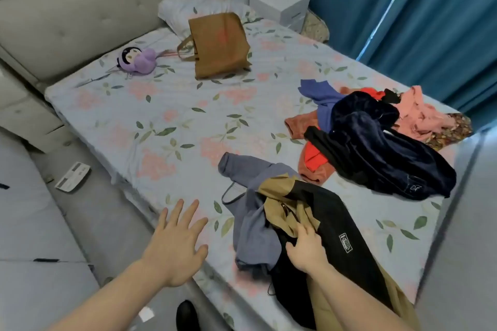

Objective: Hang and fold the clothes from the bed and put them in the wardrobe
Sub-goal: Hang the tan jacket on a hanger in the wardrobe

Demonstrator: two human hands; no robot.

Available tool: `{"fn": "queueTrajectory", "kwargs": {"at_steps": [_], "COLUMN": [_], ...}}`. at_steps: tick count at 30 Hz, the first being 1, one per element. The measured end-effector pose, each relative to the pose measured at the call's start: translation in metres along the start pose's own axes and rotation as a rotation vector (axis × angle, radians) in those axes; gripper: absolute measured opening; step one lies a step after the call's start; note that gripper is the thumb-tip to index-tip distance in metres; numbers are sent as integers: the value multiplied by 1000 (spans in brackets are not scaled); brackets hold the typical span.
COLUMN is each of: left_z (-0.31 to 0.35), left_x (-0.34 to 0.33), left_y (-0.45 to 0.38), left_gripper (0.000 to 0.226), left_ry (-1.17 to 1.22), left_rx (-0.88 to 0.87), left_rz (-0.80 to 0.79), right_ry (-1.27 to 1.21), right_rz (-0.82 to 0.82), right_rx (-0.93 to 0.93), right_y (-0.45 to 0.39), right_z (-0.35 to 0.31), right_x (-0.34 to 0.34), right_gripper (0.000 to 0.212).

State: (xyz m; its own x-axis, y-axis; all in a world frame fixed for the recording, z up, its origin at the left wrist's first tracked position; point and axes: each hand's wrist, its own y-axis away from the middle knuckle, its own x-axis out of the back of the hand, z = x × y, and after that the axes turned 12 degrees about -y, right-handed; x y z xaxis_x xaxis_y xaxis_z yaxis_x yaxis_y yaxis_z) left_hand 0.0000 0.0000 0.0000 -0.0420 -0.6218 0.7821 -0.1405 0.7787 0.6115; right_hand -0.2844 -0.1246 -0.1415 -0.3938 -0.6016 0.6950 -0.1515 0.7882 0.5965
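Our left hand (pixel 177 239) hovers near the bed (pixel 166 126) edge, fingers spread, while our right hand (pixel 306 247) pinches the black-and-tan jacket (pixel 330 217) beside a grey-blue hoodie (pixel 252 223); far right, the clothes pile (pixel 376 137) waits unsorted, so little looks done.

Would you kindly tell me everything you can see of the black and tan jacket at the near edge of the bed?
The black and tan jacket lies crumpled at the bed's near edge, partly hanging over it. Its outside looks like smooth black fabric with a small white patch; tan fabric shows near its top and lower right. The right hand grips it where tan meets black. It overlaps a grey-blue garment on its left.
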Motion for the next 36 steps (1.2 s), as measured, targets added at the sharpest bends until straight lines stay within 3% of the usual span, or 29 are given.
{"fn": "queueTrajectory", "kwargs": {"at_steps": [5,7,11,15,20,28,32,34,36], "left_z": [-3,-1,5,22,45,84,97,91,81], "left_x": [-14,-16,-1,36,104,239,306,332,352], "left_y": [-27,-29,-20,6,43,107,157,181,204], "left_gripper": [100,99,87,63,60,50,58,67,58], "left_ry": [19,12,59,93,197,510,614,500,370], "left_rx": [-14,-16,-15,-46,-140,-362,-430,-382,-353], "left_rz": [74,56,55,91,215,518,836,1177,1479], "right_ry": [68,-102,-501,-744,-880,-940,-992,-1003,-1021], "right_rz": [80,140,228,421,620,849,844,803,724], "right_rx": [-83,-143,-205,-57,294,893,1128,1185,1228], "right_y": [-43,-50,-29,23,93,227,284,302,317], "right_z": [9,19,29,15,-15,-106,-171,-209,-249], "right_x": [-37,-43,-19,55,178,365,428,451,465], "right_gripper": [50,34,31,18,29,23,28,31,31]}}
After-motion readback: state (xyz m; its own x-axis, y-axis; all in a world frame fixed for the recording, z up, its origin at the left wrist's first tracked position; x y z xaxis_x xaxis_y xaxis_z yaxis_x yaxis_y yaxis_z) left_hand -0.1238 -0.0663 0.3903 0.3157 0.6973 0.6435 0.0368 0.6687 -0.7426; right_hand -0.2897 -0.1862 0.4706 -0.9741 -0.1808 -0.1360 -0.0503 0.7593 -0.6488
